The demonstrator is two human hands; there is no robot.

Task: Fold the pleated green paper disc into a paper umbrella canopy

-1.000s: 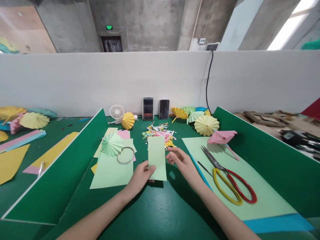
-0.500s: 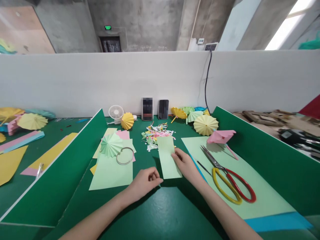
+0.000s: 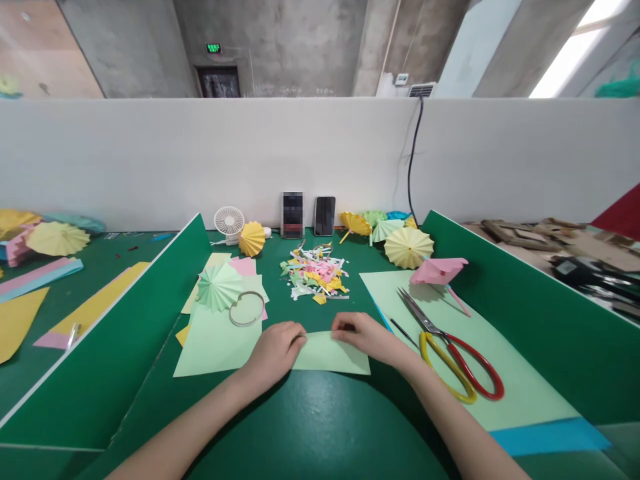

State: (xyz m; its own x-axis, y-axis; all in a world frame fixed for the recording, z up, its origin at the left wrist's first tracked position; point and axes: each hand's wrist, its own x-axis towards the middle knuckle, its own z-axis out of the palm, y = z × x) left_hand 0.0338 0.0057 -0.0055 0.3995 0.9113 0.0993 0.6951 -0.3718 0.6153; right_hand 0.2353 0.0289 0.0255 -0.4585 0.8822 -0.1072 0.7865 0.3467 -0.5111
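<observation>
A light green strip of paper (image 3: 330, 355) lies crosswise in front of me, its long side running left to right. My left hand (image 3: 278, 350) has its fingers closed on the strip's left end. At the upper edge, toward the right, my right hand (image 3: 364, 337) pinches the paper with curled fingers. Left of my left hand is a pale green sheet (image 3: 215, 350), bearing a pleated mint paper umbrella (image 3: 220, 287) and a thin ring (image 3: 247, 323). To the right, scissors (image 3: 440, 333) with one yellow and one red handle rest on a large green sheet (image 3: 520, 387).
A pile of paper scraps (image 3: 317, 272) sits beyond my hands. Two phones (image 3: 325, 216) and a small white fan (image 3: 229, 221) stand at the back wall. Several paper umbrellas (image 3: 409, 248) are at back right. Green dividers (image 3: 530, 307) flank the workspace.
The green strip has turned from upright to crosswise and come nearer to me. My left hand has taken its left end; my right hand has shifted to its upper edge.
</observation>
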